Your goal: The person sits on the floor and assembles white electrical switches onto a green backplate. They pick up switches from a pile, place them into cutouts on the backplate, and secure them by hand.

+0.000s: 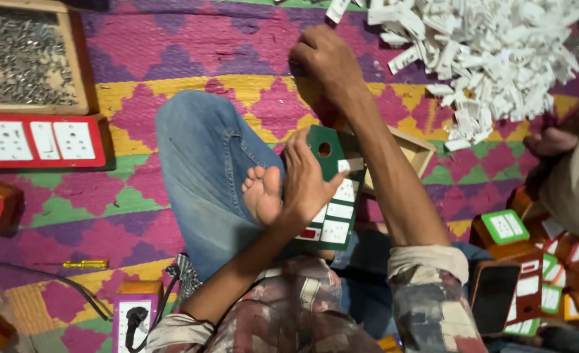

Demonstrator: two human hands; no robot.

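The left hand [306, 186] grips a green switch plate [334, 196] resting on the lap, thumb pinching a small white switch [351, 165] against it. The right hand [325, 60] reaches, fingers curled, toward the white switch pile [492, 59] (top right of the mat [191, 59]). A red plate [37, 140] lies at the mat's left edge, below a screw tray [21, 55].

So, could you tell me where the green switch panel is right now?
In the head view it sits centre frame, the green switch panel resting on the person's lap, steadied by the left hand, beside a bare foot and a wooden box.
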